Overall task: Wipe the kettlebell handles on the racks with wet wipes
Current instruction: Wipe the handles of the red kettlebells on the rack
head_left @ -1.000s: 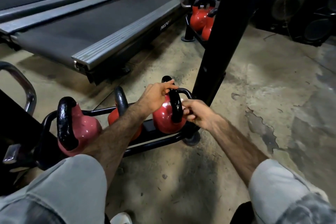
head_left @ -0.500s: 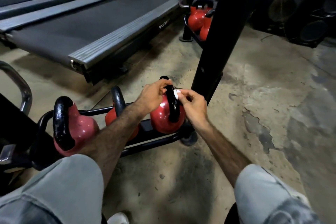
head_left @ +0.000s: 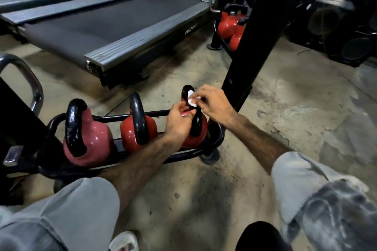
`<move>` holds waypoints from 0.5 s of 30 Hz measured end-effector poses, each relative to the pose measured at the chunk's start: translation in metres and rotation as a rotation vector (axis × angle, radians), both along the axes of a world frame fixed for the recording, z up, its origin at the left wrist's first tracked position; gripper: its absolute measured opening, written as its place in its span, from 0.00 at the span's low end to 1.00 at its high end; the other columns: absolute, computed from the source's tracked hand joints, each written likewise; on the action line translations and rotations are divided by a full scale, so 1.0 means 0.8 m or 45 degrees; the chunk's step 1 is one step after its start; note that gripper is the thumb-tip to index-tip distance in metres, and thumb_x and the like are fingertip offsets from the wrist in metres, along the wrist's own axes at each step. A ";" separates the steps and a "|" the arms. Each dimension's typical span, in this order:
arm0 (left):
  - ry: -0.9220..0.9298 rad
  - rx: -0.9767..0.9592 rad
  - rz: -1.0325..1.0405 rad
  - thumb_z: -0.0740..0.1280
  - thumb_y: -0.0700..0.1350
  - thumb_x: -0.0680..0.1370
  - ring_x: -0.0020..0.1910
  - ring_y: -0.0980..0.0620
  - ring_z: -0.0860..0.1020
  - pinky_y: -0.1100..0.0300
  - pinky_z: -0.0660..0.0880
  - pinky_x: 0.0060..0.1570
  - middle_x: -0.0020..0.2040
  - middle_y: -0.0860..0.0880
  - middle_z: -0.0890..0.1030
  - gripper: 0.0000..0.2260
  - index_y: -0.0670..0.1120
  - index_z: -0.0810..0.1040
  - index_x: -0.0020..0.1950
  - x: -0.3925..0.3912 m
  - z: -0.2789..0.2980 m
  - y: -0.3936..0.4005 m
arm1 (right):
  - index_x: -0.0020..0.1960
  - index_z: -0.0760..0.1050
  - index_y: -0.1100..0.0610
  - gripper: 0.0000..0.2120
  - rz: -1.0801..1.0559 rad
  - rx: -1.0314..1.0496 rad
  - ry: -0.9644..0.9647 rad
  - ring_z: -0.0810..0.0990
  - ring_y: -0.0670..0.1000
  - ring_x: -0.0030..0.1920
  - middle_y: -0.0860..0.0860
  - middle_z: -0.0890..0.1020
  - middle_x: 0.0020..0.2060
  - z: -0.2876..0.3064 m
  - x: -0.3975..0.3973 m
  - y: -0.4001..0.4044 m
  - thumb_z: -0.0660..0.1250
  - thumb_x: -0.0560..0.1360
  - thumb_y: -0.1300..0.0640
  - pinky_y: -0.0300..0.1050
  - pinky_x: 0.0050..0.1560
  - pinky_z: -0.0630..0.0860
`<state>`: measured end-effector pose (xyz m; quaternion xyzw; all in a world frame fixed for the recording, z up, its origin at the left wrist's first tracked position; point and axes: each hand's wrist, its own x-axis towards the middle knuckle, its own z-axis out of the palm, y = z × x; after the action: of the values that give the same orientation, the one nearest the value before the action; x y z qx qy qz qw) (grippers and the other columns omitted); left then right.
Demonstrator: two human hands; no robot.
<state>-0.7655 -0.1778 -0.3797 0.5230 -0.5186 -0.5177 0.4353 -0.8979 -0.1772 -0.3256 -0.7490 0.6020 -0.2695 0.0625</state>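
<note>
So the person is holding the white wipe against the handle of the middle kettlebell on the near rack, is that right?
Not quite: in the head view the right hand holds the white wipe against the handle of the rightmost kettlebell on the near rack, not the middle kettlebell.

Both forearms outstretched, converging — left hand (head_left: pixel 178 121) loosely curled; right hand (head_left: pixel 214 104) in a fingertip pinch grip
</note>
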 end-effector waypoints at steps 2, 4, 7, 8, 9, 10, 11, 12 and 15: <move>0.049 0.125 -0.017 0.74 0.43 0.72 0.48 0.49 0.81 0.56 0.77 0.54 0.49 0.47 0.83 0.14 0.43 0.79 0.55 0.002 -0.001 0.003 | 0.50 0.84 0.55 0.06 0.103 0.027 0.105 0.80 0.45 0.45 0.50 0.81 0.46 -0.002 -0.008 0.015 0.71 0.74 0.61 0.30 0.49 0.70; -0.011 0.202 -0.038 0.77 0.44 0.69 0.42 0.51 0.80 0.58 0.78 0.49 0.46 0.48 0.84 0.15 0.45 0.81 0.53 0.005 0.002 0.003 | 0.50 0.84 0.55 0.07 0.160 0.053 0.205 0.81 0.47 0.45 0.50 0.81 0.47 -0.002 -0.015 0.026 0.71 0.74 0.62 0.31 0.49 0.71; 0.015 0.306 -0.034 0.81 0.47 0.63 0.45 0.49 0.83 0.53 0.79 0.53 0.45 0.48 0.84 0.14 0.49 0.81 0.44 0.011 0.001 0.002 | 0.51 0.84 0.55 0.08 0.209 0.103 0.315 0.80 0.47 0.44 0.51 0.81 0.47 0.014 -0.010 0.010 0.69 0.75 0.63 0.32 0.47 0.69; 0.022 0.326 -0.031 0.81 0.48 0.61 0.46 0.48 0.83 0.51 0.79 0.54 0.45 0.48 0.84 0.14 0.50 0.80 0.41 0.012 0.001 0.000 | 0.51 0.84 0.55 0.08 0.209 0.114 0.361 0.80 0.48 0.45 0.52 0.81 0.47 0.020 -0.004 -0.002 0.68 0.76 0.63 0.35 0.47 0.70; 0.013 0.337 -0.030 0.82 0.49 0.59 0.46 0.47 0.83 0.50 0.79 0.54 0.45 0.47 0.84 0.15 0.51 0.80 0.40 0.012 0.000 0.000 | 0.52 0.84 0.55 0.09 0.199 0.142 0.418 0.81 0.51 0.47 0.52 0.81 0.48 0.027 0.004 -0.016 0.67 0.76 0.62 0.39 0.48 0.73; 0.009 0.339 -0.031 0.82 0.49 0.59 0.46 0.47 0.84 0.50 0.79 0.54 0.44 0.47 0.85 0.15 0.51 0.80 0.39 0.012 0.000 0.000 | 0.52 0.84 0.55 0.10 0.199 0.165 0.477 0.81 0.53 0.49 0.52 0.81 0.48 0.032 0.009 -0.029 0.66 0.76 0.62 0.42 0.48 0.74; -0.005 0.322 -0.028 0.81 0.49 0.59 0.45 0.47 0.84 0.50 0.80 0.53 0.43 0.47 0.85 0.15 0.50 0.80 0.39 0.011 0.000 0.001 | 0.53 0.83 0.55 0.10 0.198 0.203 0.553 0.80 0.54 0.51 0.53 0.80 0.49 0.037 0.013 -0.039 0.66 0.76 0.62 0.40 0.47 0.72; -0.029 0.290 -0.026 0.81 0.49 0.59 0.44 0.47 0.84 0.50 0.80 0.53 0.43 0.47 0.85 0.15 0.50 0.80 0.39 0.011 0.001 0.002 | 0.54 0.83 0.56 0.11 0.217 0.240 0.635 0.80 0.54 0.53 0.53 0.80 0.51 0.043 0.016 -0.044 0.66 0.75 0.63 0.37 0.45 0.68; -0.127 0.204 -0.051 0.81 0.47 0.62 0.45 0.48 0.83 0.51 0.80 0.52 0.43 0.46 0.85 0.13 0.50 0.79 0.38 0.013 0.005 0.009 | 0.52 0.84 0.57 0.13 0.446 0.359 0.767 0.80 0.53 0.53 0.53 0.82 0.51 0.055 0.013 -0.038 0.66 0.72 0.67 0.34 0.47 0.68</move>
<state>-0.7554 -0.1705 -0.3760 0.5708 -0.5070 -0.5394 0.3553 -0.8878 -0.2072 -0.2812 -0.8703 0.4875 0.0634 0.0302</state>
